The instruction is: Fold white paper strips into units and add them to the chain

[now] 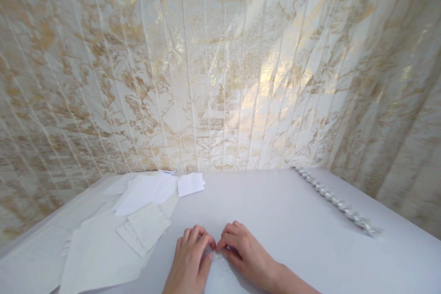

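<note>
Both hands rest low at the front of a white table (pixel 275 202). My left hand (pixel 190 262) and my right hand (pixel 243 252) meet fingertip to fingertip, fingers curled and pinching a small white paper piece (pixel 220 275) that lies flat under them. Most of that paper is hidden by the hands and hard to tell from the table.
Several loose white paper sheets and folded squares (pixel 138 220) lie spread over the left of the table. A long folded white paper chain (pixel 337 202) runs along the right side toward the back. A gold-and-white patterned curtain (pixel 220 64) hangs close behind and to the right.
</note>
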Tool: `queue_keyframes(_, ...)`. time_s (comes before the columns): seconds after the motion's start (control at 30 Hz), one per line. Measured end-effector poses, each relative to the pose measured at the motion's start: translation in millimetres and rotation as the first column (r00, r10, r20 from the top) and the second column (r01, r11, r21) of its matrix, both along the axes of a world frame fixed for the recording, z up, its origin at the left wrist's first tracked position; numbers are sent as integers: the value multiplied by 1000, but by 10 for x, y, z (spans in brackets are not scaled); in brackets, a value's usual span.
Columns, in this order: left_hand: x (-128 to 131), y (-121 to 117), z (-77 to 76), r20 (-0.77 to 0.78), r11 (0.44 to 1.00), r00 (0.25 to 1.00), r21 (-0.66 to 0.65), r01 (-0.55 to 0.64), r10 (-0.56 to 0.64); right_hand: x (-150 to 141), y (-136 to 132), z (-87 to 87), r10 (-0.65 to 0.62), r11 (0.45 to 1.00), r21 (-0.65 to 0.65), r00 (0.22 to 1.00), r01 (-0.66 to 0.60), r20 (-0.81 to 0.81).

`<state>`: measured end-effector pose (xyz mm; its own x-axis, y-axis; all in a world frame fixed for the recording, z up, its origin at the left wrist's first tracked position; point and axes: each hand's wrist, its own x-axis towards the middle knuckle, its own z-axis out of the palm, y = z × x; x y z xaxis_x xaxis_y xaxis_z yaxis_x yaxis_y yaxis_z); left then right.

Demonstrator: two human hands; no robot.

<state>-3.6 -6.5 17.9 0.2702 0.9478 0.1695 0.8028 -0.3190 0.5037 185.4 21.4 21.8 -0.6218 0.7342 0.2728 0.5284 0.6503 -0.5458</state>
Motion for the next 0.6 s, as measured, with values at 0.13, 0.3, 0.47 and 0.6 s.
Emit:
queue_keyframes(0.13,-19,-5,-4,30,1000,999,-19,22,-22,-33,-13,9,0,993,114,996,-10,86)
queue_keyframes(0.3,-41,3,-30,50,999,998,11,38,-39,-97,-23,-8,-47,981,196,976,4,214)
queue_keyframes(0.47,-57,9,-72,88,999,996,25,-33,31,-144,-60,-3,-89,988,142,977,61,196)
queue_keyframes(0.6,-55,21,-115,120,999,992,-14,-45,46,-173,-75,34,-102,993,72,975,89,198)
